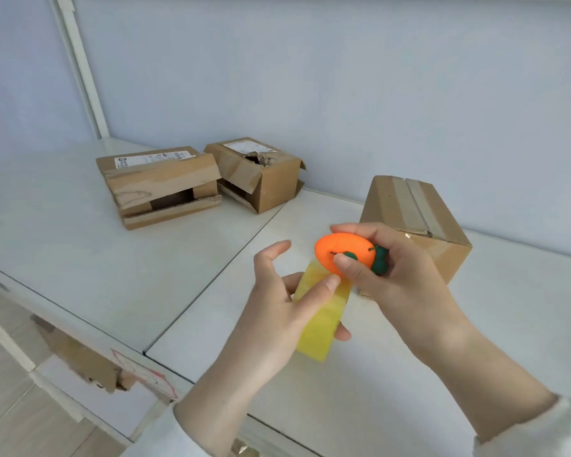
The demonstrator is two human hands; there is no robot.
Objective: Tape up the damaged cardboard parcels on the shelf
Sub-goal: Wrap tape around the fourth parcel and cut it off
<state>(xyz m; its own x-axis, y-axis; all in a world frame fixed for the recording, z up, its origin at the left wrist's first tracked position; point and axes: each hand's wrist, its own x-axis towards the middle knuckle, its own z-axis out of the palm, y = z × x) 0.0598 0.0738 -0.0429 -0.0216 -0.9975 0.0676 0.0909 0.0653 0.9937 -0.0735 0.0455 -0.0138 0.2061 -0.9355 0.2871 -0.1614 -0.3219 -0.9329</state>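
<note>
both hands hold yellow tape roll edge-on.

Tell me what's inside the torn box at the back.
Through the ragged hole in the torn box only darkness shows; any contents are hidden by the cardboard.

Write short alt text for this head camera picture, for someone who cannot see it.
Two bare hands work above a white shelf: the left hand holds a yellow tape roll, the right hand grips a carrot-shaped orange cutter. Behind lie two torn cardboard boxes and one taped box.
</note>
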